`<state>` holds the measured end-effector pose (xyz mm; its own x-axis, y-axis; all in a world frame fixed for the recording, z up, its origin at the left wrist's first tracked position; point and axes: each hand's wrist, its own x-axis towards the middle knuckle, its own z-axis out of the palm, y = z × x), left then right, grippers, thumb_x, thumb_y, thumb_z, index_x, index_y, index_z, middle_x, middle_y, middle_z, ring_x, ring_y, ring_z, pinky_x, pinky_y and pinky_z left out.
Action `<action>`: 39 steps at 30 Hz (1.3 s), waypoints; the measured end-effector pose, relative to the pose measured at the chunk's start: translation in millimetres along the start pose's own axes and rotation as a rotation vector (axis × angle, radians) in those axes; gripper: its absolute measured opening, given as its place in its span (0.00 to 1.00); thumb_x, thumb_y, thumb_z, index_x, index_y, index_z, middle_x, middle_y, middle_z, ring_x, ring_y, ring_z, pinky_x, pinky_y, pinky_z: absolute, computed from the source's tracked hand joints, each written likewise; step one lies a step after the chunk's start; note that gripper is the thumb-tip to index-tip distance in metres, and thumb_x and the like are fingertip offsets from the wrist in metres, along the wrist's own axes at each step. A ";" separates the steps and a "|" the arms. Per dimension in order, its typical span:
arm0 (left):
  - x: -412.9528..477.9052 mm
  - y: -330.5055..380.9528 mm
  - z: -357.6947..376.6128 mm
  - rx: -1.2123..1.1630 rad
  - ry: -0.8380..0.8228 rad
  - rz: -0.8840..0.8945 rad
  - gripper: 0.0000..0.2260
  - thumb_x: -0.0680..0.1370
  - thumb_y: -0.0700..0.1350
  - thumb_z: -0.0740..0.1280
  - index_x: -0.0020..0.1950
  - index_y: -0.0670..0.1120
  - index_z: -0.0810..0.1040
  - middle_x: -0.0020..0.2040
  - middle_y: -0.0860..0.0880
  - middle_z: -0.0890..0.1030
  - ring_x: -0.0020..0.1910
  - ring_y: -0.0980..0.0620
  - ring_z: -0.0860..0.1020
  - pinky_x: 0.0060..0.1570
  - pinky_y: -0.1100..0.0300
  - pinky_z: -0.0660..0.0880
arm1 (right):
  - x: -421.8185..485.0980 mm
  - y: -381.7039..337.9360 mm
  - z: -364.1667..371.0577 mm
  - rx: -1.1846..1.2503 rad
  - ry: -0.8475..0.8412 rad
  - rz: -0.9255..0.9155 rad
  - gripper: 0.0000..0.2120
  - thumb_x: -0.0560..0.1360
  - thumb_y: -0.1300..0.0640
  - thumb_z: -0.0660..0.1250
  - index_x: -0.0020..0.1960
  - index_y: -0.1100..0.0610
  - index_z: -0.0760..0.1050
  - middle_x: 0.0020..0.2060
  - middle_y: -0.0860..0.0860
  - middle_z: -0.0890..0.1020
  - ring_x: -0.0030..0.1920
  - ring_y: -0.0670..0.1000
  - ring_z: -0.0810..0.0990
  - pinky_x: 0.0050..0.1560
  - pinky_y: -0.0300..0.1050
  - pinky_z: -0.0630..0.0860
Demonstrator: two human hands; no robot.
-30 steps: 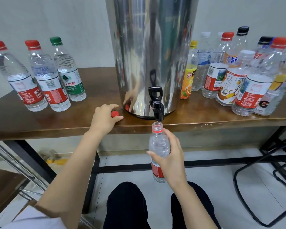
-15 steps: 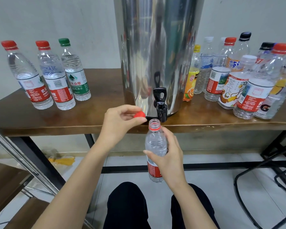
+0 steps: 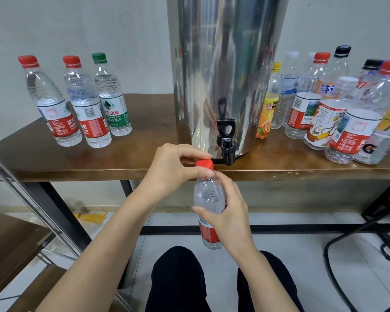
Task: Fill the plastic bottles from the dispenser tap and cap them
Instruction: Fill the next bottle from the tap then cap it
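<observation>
Wooden table [image 3: 144, 136], white tiled floor [image 3: 291, 246]

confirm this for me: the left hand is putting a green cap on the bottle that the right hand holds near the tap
No. The cap is red, not green; the head view shows it. The rest holds: the left hand pinches it at the top of the bottle, which the right hand holds near the tap.

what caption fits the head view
Left hand pinches a red screw cap onto the clear plastic bottle gripped by the right hand, beside the black dispenser tap.
</observation>
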<state>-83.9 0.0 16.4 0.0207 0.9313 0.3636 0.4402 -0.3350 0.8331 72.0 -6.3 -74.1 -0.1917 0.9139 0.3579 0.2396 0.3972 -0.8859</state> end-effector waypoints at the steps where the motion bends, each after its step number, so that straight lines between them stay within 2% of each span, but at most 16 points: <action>1: -0.2 -0.2 -1.2 0.002 -0.004 0.000 0.14 0.60 0.52 0.78 0.44 0.59 0.84 0.47 0.57 0.86 0.48 0.57 0.84 0.57 0.57 0.80 | 0.1 -0.6 0.4 -0.002 -0.003 -0.003 0.39 0.66 0.56 0.81 0.60 0.23 0.63 0.60 0.33 0.73 0.63 0.36 0.72 0.64 0.46 0.74; 5: -1.5 -0.7 -6.9 -0.103 -0.072 -0.045 0.12 0.67 0.44 0.77 0.49 0.54 0.85 0.51 0.54 0.86 0.52 0.56 0.84 0.55 0.60 0.79 | 0.8 -3.4 0.0 0.027 -0.018 0.003 0.38 0.66 0.56 0.81 0.62 0.26 0.65 0.61 0.34 0.73 0.63 0.38 0.72 0.65 0.49 0.75; 8: -6.0 -1.1 -11.0 -0.191 -0.149 -0.074 0.12 0.75 0.36 0.71 0.57 0.47 0.84 0.58 0.52 0.84 0.59 0.57 0.81 0.56 0.64 0.77 | 1.6 -5.9 -0.9 0.045 -0.027 0.009 0.37 0.66 0.56 0.81 0.64 0.31 0.66 0.61 0.34 0.74 0.63 0.37 0.72 0.65 0.50 0.75; 10: -8.8 -0.8 -10.0 -0.194 -0.133 -0.058 0.10 0.78 0.38 0.69 0.56 0.46 0.84 0.61 0.52 0.83 0.61 0.58 0.79 0.59 0.62 0.76 | 2.5 -7.6 -0.6 0.051 -0.031 0.012 0.37 0.66 0.56 0.81 0.65 0.34 0.67 0.61 0.35 0.74 0.63 0.38 0.73 0.65 0.51 0.75; 13: -10.4 -2.1 -4.5 -0.148 -0.047 -0.017 0.08 0.77 0.40 0.70 0.54 0.50 0.84 0.56 0.53 0.83 0.57 0.56 0.81 0.59 0.59 0.77 | 5.1 -9.5 1.1 0.050 -0.032 -0.005 0.37 0.66 0.57 0.81 0.65 0.34 0.67 0.61 0.36 0.75 0.63 0.38 0.73 0.65 0.50 0.75; 18: -11.2 1.9 -7.5 -0.194 -0.101 -0.018 0.11 0.83 0.39 0.61 0.64 0.47 0.77 0.59 0.51 0.83 0.60 0.57 0.79 0.58 0.66 0.73 | 13.5 -11.5 7.8 0.049 -0.029 -0.030 0.38 0.64 0.58 0.81 0.66 0.35 0.68 0.60 0.38 0.76 0.62 0.40 0.74 0.63 0.50 0.75; 21: -7.8 1.9 -12.9 -0.167 -0.034 -0.004 0.13 0.79 0.45 0.67 0.64 0.49 0.76 0.57 0.54 0.83 0.59 0.57 0.79 0.60 0.61 0.74 | 21.5 -15.8 13.7 0.051 -0.048 -0.046 0.38 0.64 0.58 0.81 0.62 0.29 0.68 0.60 0.38 0.76 0.61 0.40 0.76 0.62 0.50 0.77; 24: -0.2 -2.0 -21.0 -0.113 0.099 0.027 0.14 0.75 0.41 0.73 0.60 0.50 0.77 0.50 0.55 0.83 0.53 0.56 0.81 0.58 0.55 0.77 | 31.1 -23.3 19.7 0.046 -0.070 -0.068 0.39 0.64 0.58 0.81 0.59 0.24 0.66 0.60 0.37 0.76 0.60 0.38 0.75 0.62 0.46 0.76; 26: 4.0 -2.1 -30.2 -0.194 0.071 0.034 0.16 0.77 0.43 0.70 0.64 0.50 0.74 0.50 0.51 0.84 0.50 0.55 0.81 0.54 0.59 0.76 | 37.6 -27.4 24.5 0.062 -0.081 -0.082 0.38 0.64 0.59 0.81 0.63 0.30 0.68 0.61 0.38 0.76 0.62 0.39 0.75 0.63 0.48 0.76; 28: 8.6 -2.4 -39.9 -0.245 0.048 0.047 0.20 0.79 0.50 0.64 0.70 0.49 0.69 0.56 0.50 0.84 0.55 0.57 0.81 0.56 0.66 0.74 | 45.8 -32.1 30.5 0.086 -0.102 -0.088 0.38 0.64 0.58 0.82 0.66 0.37 0.70 0.63 0.39 0.76 0.63 0.41 0.75 0.64 0.51 0.75; 29: 11.6 -5.8 -44.7 -0.248 0.092 0.055 0.22 0.79 0.54 0.60 0.72 0.50 0.68 0.60 0.52 0.83 0.59 0.58 0.79 0.59 0.67 0.72 | 50.7 -35.3 33.7 0.100 -0.108 -0.096 0.38 0.63 0.57 0.82 0.67 0.38 0.70 0.63 0.39 0.77 0.63 0.42 0.76 0.65 0.52 0.75; 31: 20.3 -22.9 -54.4 -0.224 0.314 0.058 0.22 0.80 0.58 0.58 0.71 0.50 0.69 0.64 0.54 0.80 0.65 0.60 0.75 0.66 0.63 0.70 | 62.2 -45.6 38.7 0.115 -0.104 -0.135 0.39 0.62 0.52 0.82 0.67 0.36 0.70 0.63 0.40 0.77 0.64 0.46 0.77 0.65 0.54 0.75; 33: 31.2 -55.5 -67.4 -0.131 0.617 0.033 0.16 0.83 0.54 0.59 0.69 0.49 0.71 0.64 0.53 0.77 0.66 0.59 0.74 0.68 0.57 0.70 | 75.7 -61.4 43.6 0.131 -0.100 -0.191 0.38 0.60 0.46 0.80 0.67 0.33 0.69 0.62 0.40 0.77 0.64 0.47 0.77 0.64 0.54 0.75; 35: 40.9 -93.7 -81.0 0.089 0.843 -0.030 0.16 0.83 0.50 0.58 0.68 0.46 0.72 0.66 0.48 0.76 0.67 0.51 0.72 0.70 0.52 0.67 | 91.6 -79.6 49.8 0.151 -0.095 -0.242 0.37 0.61 0.44 0.79 0.65 0.30 0.67 0.61 0.39 0.77 0.63 0.46 0.78 0.63 0.54 0.76; 37: 47.5 -125.1 -91.8 0.307 0.929 -0.151 0.19 0.83 0.49 0.57 0.72 0.43 0.70 0.70 0.43 0.72 0.71 0.43 0.67 0.72 0.48 0.61 | 110.6 -94.8 60.5 0.166 -0.077 -0.285 0.37 0.62 0.44 0.79 0.65 0.28 0.65 0.61 0.38 0.77 0.62 0.46 0.78 0.62 0.55 0.77; 39: 50.4 -143.9 -98.2 0.449 0.943 -0.271 0.21 0.84 0.49 0.56 0.75 0.43 0.66 0.76 0.41 0.66 0.75 0.40 0.61 0.73 0.43 0.57 | 132.9 -102.8 77.1 0.175 -0.043 -0.309 0.38 0.64 0.45 0.79 0.69 0.33 0.65 0.63 0.41 0.76 0.62 0.46 0.78 0.62 0.55 0.77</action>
<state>-234.3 81.1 -44.2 -0.7427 0.4167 0.5242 0.6188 0.1278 0.7751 -51.5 67.8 41.8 -0.2705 0.7468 0.6076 -0.0016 0.6307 -0.7760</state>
